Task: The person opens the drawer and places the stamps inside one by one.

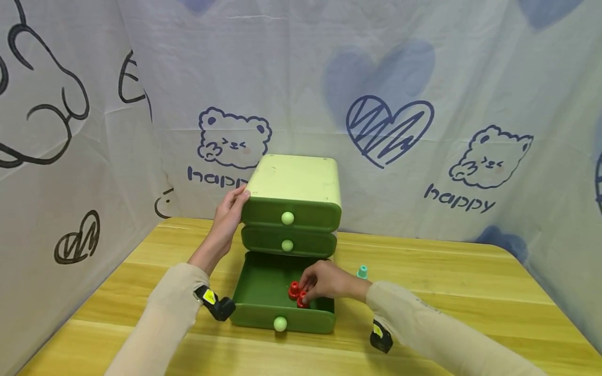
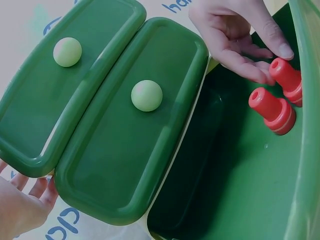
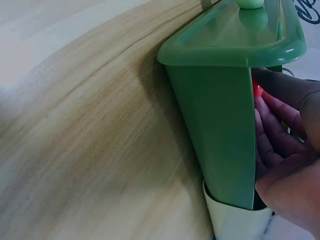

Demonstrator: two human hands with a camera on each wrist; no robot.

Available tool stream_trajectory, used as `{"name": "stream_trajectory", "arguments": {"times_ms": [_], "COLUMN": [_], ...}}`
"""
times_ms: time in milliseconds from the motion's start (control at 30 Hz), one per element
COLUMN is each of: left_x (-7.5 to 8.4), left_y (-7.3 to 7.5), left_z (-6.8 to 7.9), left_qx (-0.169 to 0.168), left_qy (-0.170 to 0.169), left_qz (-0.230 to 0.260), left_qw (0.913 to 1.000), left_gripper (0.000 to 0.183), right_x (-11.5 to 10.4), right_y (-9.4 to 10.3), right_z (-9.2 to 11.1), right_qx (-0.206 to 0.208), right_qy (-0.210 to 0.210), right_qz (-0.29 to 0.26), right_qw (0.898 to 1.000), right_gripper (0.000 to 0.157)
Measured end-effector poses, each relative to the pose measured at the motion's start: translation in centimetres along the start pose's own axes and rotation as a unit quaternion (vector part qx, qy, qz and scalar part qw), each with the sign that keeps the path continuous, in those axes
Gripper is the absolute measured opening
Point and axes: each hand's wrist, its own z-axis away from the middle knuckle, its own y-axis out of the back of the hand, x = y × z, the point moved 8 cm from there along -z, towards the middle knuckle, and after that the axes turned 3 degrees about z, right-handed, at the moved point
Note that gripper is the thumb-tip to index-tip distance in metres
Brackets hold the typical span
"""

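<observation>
A small drawer cabinet (image 1: 293, 177) has a pale yellow-green top and green drawer fronts with round knobs. Its bottom drawer (image 1: 258, 282) is pulled out; the two above are closed. My left hand (image 1: 229, 214) rests against the cabinet's left side near the upper front corner, fingers (image 2: 45, 192) touching its edge. Inside the open drawer are two red peg-like pieces with wide round bases. My right hand (image 1: 324, 282) reaches in and pinches the nearer red piece (image 1: 302, 300) between thumb and finger. The other red piece (image 2: 274, 111) stands right beside it.
A teal piece (image 1: 361, 272) of similar shape stands on the wooden table (image 1: 447, 292) to the right of the cabinet, partly behind my right wrist. A printed cloth (image 1: 301, 78) hangs behind and along the sides.
</observation>
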Motion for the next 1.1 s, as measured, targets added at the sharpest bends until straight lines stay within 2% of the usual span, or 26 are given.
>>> {"name": "stream_trajectory", "arguments": {"times_ms": [167, 433, 733, 1100], "left_x": [0.0, 0.0, 0.2, 0.2], "left_y": [0.0, 0.0, 0.1, 0.2], "left_z": [0.1, 0.0, 0.1, 0.0], "left_qx": [-0.001, -0.003, 0.021, 0.025], "left_qy": [0.000, -0.001, -0.001, 0.006], "left_qz": [0.002, -0.001, -0.030, -0.032], "left_qw": [1.0000, 1.0000, 0.9993, 0.9991], "left_gripper": [0.057, 0.057, 0.054, 0.053], "right_x": [0.0, 0.2, 0.3, 3.4], "right_y": [0.1, 0.9, 2.0, 4.1], "right_z": [0.2, 1.0, 2.2, 5.8], "right_qx": [0.003, 0.031, 0.071, 0.149], "right_qy": [-0.002, -0.006, -0.016, -0.070], "right_qz": [-0.014, -0.019, -0.043, -0.060], "right_qw": [1.000, 0.999, 0.996, 0.985], "right_gripper": [0.016, 0.019, 0.022, 0.021]}}
